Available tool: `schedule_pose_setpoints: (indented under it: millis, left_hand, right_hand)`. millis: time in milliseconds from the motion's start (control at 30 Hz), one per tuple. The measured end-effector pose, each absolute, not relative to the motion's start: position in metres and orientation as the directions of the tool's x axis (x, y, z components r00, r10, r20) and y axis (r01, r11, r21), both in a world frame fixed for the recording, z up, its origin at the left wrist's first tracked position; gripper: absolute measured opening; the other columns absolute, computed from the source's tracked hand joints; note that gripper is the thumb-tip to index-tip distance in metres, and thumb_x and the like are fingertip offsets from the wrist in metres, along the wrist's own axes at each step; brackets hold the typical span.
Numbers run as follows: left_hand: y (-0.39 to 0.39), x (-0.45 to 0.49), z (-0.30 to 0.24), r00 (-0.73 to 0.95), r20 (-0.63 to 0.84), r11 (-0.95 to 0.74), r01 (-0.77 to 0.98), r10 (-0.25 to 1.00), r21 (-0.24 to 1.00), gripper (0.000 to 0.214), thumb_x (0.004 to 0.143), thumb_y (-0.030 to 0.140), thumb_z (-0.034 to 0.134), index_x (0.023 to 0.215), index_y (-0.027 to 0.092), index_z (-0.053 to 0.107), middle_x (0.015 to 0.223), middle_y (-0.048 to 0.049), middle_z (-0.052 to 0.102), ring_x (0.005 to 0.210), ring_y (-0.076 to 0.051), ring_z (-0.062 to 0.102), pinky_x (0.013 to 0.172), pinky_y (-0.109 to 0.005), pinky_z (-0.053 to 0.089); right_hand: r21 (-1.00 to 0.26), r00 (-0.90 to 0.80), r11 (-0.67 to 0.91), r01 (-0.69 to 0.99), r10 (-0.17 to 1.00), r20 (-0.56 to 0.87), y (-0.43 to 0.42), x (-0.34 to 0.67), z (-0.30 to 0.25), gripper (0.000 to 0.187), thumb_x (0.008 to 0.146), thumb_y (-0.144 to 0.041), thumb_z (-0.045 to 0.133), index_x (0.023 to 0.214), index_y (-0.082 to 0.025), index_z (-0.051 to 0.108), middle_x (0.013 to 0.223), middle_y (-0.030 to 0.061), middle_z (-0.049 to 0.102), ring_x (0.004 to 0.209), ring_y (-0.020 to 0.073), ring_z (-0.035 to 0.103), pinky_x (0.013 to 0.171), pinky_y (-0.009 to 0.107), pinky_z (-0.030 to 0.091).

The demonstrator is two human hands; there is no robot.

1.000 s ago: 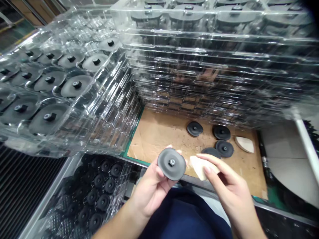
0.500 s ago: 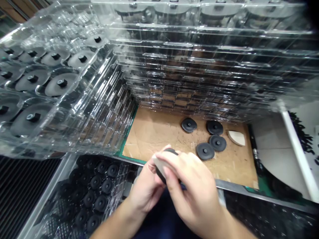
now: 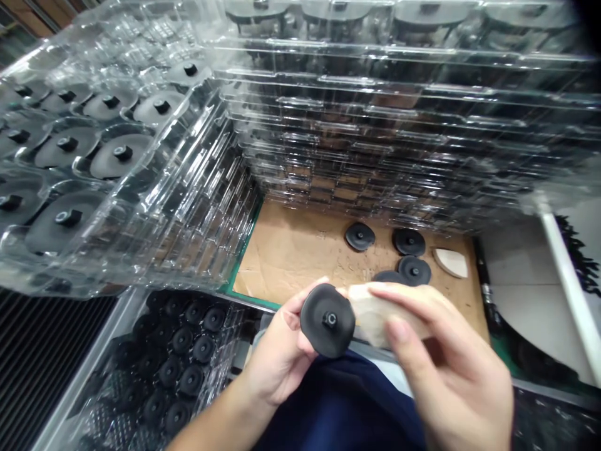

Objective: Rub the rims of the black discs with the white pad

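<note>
My left hand (image 3: 277, 357) pinches a round black rubber disc (image 3: 327, 320) with a small nut at its centre, holding it up facing me. My right hand (image 3: 451, 369) is closed on a cream wedge-shaped block (image 3: 375, 311), whose tip touches the disc's right edge. Both hands hover over the near edge of a cardboard mat (image 3: 291, 250). Three more black discs (image 3: 360, 236) lie on the mat beyond my hands, next to a second cream wedge (image 3: 451, 262).
Tall stacks of clear plastic trays (image 3: 399, 125) holding black discs wall in the mat at the back and left (image 3: 94, 163). A lower tray of small black parts (image 3: 183, 357) sits at the bottom left. A white rail (image 3: 568, 282) runs at the right.
My right hand had swept the cream wedge leftward across the disc's face, covering it; now it has drawn back to the right and the disc's face shows again.
</note>
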State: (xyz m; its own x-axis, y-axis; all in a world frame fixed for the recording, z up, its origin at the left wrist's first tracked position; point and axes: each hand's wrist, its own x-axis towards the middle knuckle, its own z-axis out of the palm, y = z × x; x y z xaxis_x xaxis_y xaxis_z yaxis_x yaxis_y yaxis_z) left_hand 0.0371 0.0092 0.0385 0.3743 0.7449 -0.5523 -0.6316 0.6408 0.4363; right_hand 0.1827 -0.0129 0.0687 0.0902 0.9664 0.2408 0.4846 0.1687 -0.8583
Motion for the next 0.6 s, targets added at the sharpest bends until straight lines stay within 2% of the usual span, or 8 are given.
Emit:
schedule_pose_setpoints:
  millis: [67, 133, 233, 300, 400, 467, 533, 600]
  left_hand:
    - [0.009, 0.035, 0.036, 0.394, -0.544, 0.654, -0.610, 0.741, 0.448, 0.055, 0.040, 0.015, 0.091, 0.092, 0.027, 0.076, 0.092, 0.0011, 0.076, 0.086, -0.014, 0.068, 0.080, -0.018, 0.050]
    - [0.010, 0.031, 0.034, 0.381, -0.538, 0.644, -0.600, 0.752, 0.475, 0.052, 0.044, 0.015, 0.090, 0.093, 0.027, 0.075, 0.093, 0.0006, 0.076, 0.087, -0.015, 0.068, 0.083, -0.022, 0.050]
    - [0.010, 0.030, 0.034, 0.322, -0.553, 0.620, -0.590, 0.768, 0.517, 0.057, 0.041, 0.018, 0.091, 0.095, 0.027, 0.074, 0.094, 0.0012, 0.075, 0.087, -0.016, 0.068, 0.083, -0.023, 0.050]
    - [0.008, 0.034, 0.036, 0.372, -0.533, 0.641, -0.562, 0.760, 0.523, 0.057, 0.039, 0.028, 0.092, 0.093, 0.022, 0.074, 0.091, -0.0019, 0.074, 0.092, -0.020, 0.067, 0.087, -0.027, 0.050]
    - [0.005, 0.038, 0.039, 0.464, -0.535, 0.706, -0.514, 0.706, 0.487, 0.040, 0.054, 0.042, 0.085, 0.084, 0.017, 0.074, 0.079, -0.0046, 0.072, 0.089, -0.024, 0.066, 0.092, -0.035, 0.048]
    - [0.004, 0.037, 0.038, 0.439, -0.569, 0.711, -0.531, 0.696, 0.460, 0.030, 0.061, 0.036, 0.082, 0.084, 0.020, 0.074, 0.079, -0.0032, 0.072, 0.085, -0.021, 0.067, 0.093, -0.035, 0.047]
    - [0.004, 0.033, 0.034, 0.407, -0.564, 0.682, -0.571, 0.718, 0.457, 0.040, 0.053, 0.032, 0.087, 0.090, 0.024, 0.074, 0.087, -0.0020, 0.073, 0.083, -0.020, 0.067, 0.091, -0.035, 0.048]
    - [0.004, 0.029, 0.030, 0.412, -0.528, 0.658, -0.594, 0.743, 0.462, 0.057, 0.040, 0.033, 0.092, 0.092, 0.025, 0.073, 0.092, -0.0024, 0.074, 0.083, -0.021, 0.067, 0.086, -0.034, 0.049]
  right_hand:
    - [-0.787, -0.109, 0.388, 0.481, 0.916, 0.385, -0.008, 0.175, 0.076, 0.029, 0.089, -0.012, 0.049, 0.115, -0.019, 0.060, 0.094, 0.0053, 0.071, 0.078, 0.0181, 0.064, 0.070, 0.031, 0.050]
    - [-0.758, -0.281, 0.489, 0.431, 0.871, 0.402, -0.004, 0.171, 0.080, 0.027, 0.088, -0.008, 0.048, 0.110, -0.013, 0.061, 0.086, 0.0059, 0.070, 0.073, 0.0164, 0.063, 0.069, 0.031, 0.050]
    - [-0.788, -0.375, 0.441, 0.429, 0.881, 0.289, 0.002, 0.168, 0.081, 0.021, 0.088, -0.008, 0.048, 0.101, -0.014, 0.064, 0.080, 0.0025, 0.069, 0.069, 0.0142, 0.060, 0.064, 0.028, 0.048]
    - [-0.744, -0.297, 0.433, 0.510, 0.900, 0.320, 0.004, 0.163, 0.081, 0.021, 0.089, -0.011, 0.048, 0.102, -0.013, 0.063, 0.080, 0.0038, 0.068, 0.067, 0.0156, 0.059, 0.063, 0.030, 0.045]
    - [-0.675, -0.215, 0.482, 0.559, 0.870, 0.443, 0.002, 0.158, 0.079, 0.026, 0.091, -0.012, 0.042, 0.109, -0.008, 0.061, 0.077, 0.0070, 0.067, 0.066, 0.0176, 0.057, 0.063, 0.033, 0.043]
    - [-0.704, -0.309, 0.516, 0.488, 0.857, 0.413, -0.003, 0.163, 0.079, 0.025, 0.092, -0.011, 0.041, 0.107, -0.011, 0.061, 0.076, 0.0047, 0.067, 0.066, 0.0157, 0.058, 0.064, 0.031, 0.044]
    - [-0.751, -0.422, 0.494, 0.439, 0.851, 0.313, -0.008, 0.177, 0.081, 0.022, 0.091, -0.009, 0.045, 0.104, -0.016, 0.061, 0.076, 0.0012, 0.067, 0.066, 0.0129, 0.059, 0.065, 0.028, 0.045]
    - [-0.765, -0.466, 0.435, 0.475, 0.862, 0.200, -0.011, 0.193, 0.083, 0.022, 0.089, -0.008, 0.049, 0.103, -0.019, 0.061, 0.076, -0.0011, 0.067, 0.066, 0.0112, 0.059, 0.066, 0.025, 0.045]
